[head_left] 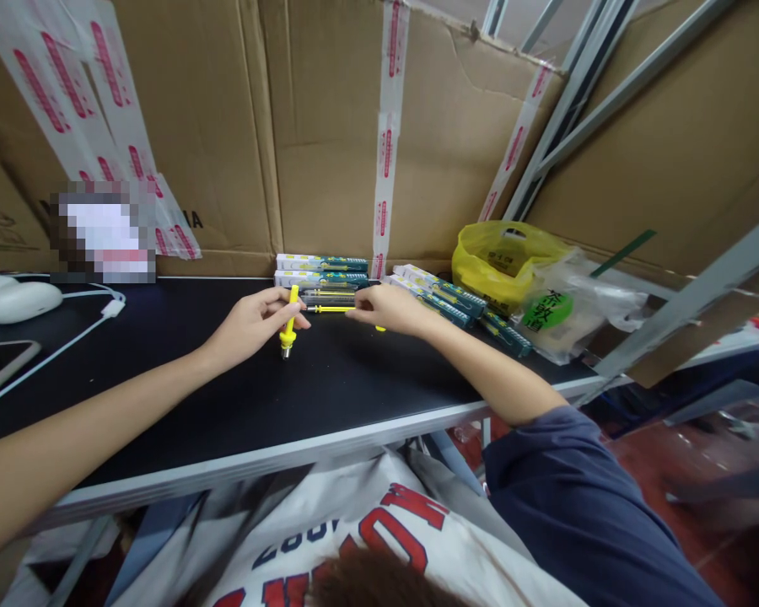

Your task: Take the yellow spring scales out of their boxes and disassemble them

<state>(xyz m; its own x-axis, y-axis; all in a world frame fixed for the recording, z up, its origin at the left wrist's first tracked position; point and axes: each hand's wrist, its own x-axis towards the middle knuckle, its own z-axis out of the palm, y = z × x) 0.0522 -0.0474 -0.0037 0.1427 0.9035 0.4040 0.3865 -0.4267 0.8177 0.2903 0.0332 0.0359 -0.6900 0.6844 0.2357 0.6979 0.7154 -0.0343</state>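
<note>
Brown hair shows before a red-lettered white garment at the black counter. The person's left hand pinches a yellow tool nearly upright, metal end down. Drawn in narrow, the right hand covers one end of some yellow-striped rods near slim boxes; I can't tell its grip.

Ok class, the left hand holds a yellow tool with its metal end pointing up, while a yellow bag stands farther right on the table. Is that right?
Not quite: the metal end points down, toward the table, as the head view shows. The left hand does hold the yellow tool, and the yellow bag does stand farther right.
</note>
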